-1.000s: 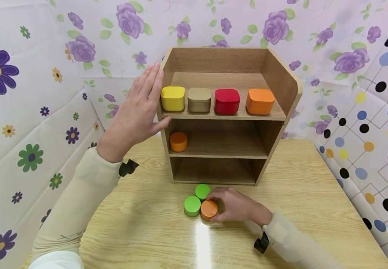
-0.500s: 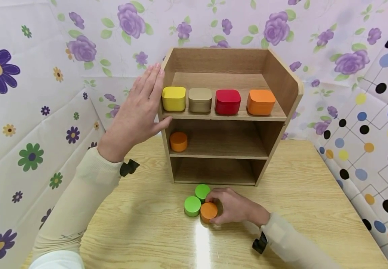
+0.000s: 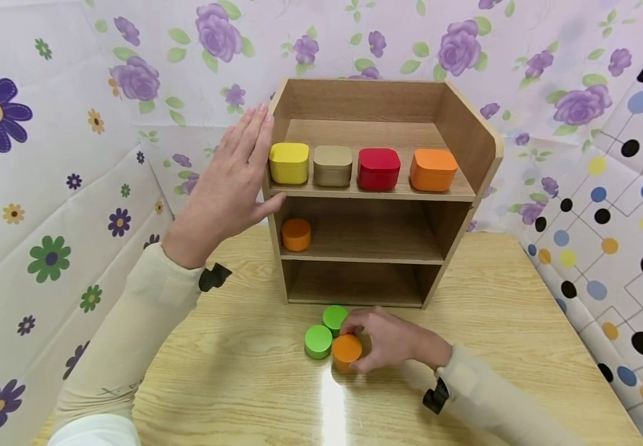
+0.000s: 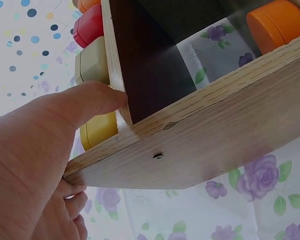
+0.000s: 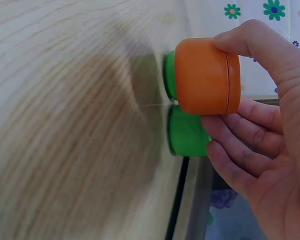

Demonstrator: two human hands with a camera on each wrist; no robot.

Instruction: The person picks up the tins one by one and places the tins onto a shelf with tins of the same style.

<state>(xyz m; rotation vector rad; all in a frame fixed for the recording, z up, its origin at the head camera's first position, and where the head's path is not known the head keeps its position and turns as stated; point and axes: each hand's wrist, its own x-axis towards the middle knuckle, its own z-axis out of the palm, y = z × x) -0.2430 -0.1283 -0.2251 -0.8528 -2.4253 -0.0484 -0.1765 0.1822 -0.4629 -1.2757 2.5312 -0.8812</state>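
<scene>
In the head view, my right hand (image 3: 384, 339) pinches a round orange lidded box (image 3: 347, 352) between thumb and fingers, just over the table before the shelf. Two round green boxes (image 3: 318, 341) stand beside it, partly hidden behind the orange one in the right wrist view. My left hand (image 3: 227, 176) rests along the left side of the small wooden shelf (image 3: 366, 99), fingers straight. Its thumb (image 4: 97, 100) touches the front edge of the upper board in the left wrist view.
On the top board stand yellow (image 3: 289, 163), beige (image 3: 332, 166), red (image 3: 378, 169) and orange (image 3: 433, 170) squarish boxes in a row. Another round orange box (image 3: 296, 235) sits at the left of the middle compartment. Patterned cloths surround the wooden table (image 3: 232, 371).
The orange box in my right hand has risen slightly and shifted a little away from the green boxes. My left hand stays in place on the shelf.
</scene>
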